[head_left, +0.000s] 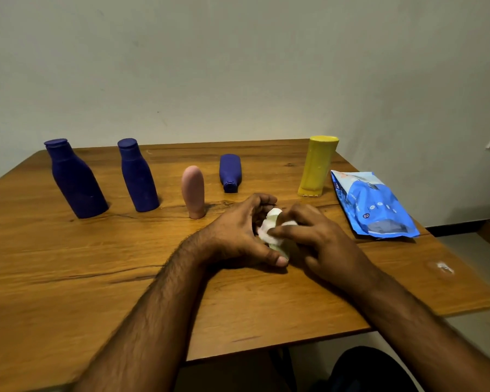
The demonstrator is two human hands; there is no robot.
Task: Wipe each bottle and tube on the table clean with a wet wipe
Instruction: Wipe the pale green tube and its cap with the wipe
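My left hand (pixel 238 236) grips a small pale green tube (pixel 277 247) near the table's middle, thumb along its lower end. My right hand (pixel 320 241) pinches a white wet wipe (pixel 263 229) against that tube. Most of the tube is hidden by my fingers. Behind stand two dark blue bottles (pixel 74 179) (pixel 137 175) upright, a pink tube (pixel 193 192) on its cap, a small blue bottle (pixel 230 172) lying down, and a yellow bottle (pixel 317 166) standing upside down.
A blue wet-wipe pack (pixel 375 205) lies flat at the right, near the edge of the wooden table (pixel 68 278). A small wet smear (pixel 444 267) marks the right corner. A wall runs close behind the table.
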